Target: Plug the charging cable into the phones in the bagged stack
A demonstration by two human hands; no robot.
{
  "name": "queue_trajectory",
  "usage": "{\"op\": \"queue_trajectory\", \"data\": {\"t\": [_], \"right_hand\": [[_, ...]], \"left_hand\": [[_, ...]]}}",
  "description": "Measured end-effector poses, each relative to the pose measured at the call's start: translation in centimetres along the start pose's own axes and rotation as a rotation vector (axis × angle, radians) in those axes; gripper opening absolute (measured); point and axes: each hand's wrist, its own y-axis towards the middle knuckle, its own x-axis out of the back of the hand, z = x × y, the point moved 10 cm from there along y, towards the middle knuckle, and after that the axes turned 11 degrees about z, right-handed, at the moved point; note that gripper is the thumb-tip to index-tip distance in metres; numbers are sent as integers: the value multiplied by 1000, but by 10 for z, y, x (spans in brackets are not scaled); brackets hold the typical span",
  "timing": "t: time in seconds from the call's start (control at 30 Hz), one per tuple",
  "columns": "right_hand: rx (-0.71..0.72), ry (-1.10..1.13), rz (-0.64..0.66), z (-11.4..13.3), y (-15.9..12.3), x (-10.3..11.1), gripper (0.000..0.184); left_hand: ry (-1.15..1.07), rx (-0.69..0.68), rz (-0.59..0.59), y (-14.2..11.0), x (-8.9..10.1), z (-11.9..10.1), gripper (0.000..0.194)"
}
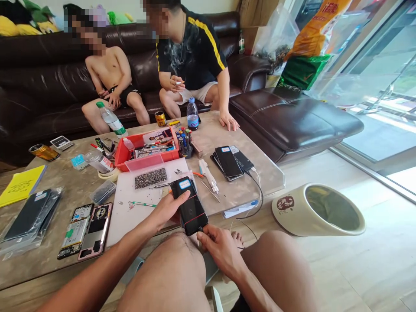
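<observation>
At the left of the desk [35, 266] lies an opened smartphone [76, 232], its battery exposed, beside a pinkish phone shell [97, 234]. Next comes a white work mat [125, 216], with a red toolbox [121, 160] behind it. The left hand [167, 209] has its fingers gripping a black phone [190, 212] with red bands, at the desk's near edge. The right hand [222, 248] pinches a dark plug [202, 229] at its lower end; whether it is inserted, I cannot tell.

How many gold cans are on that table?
2: one can on the left of the table, another can near its far edge, left of the blue-capped bottle.
</observation>
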Motion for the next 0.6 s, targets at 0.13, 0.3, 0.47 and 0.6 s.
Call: {"op": "queue_trajectory", "data": {"t": [0.13,0.3,0.47,0.6], "right_hand": [[18,38,-21,2,3,0,35],[21,-19,-50,5,2,2,31],[79,-50,40,9,3,8,48],[22,-73,-92,5,10,45,44]], "left_hand": [[190,97,-24,1,17,0,31],[545,175,-69,-8,39,-13,50],[1092,-93,-284,-24,48,-69,34],[1393,-453,-309,-32,11,-83,41]]}}
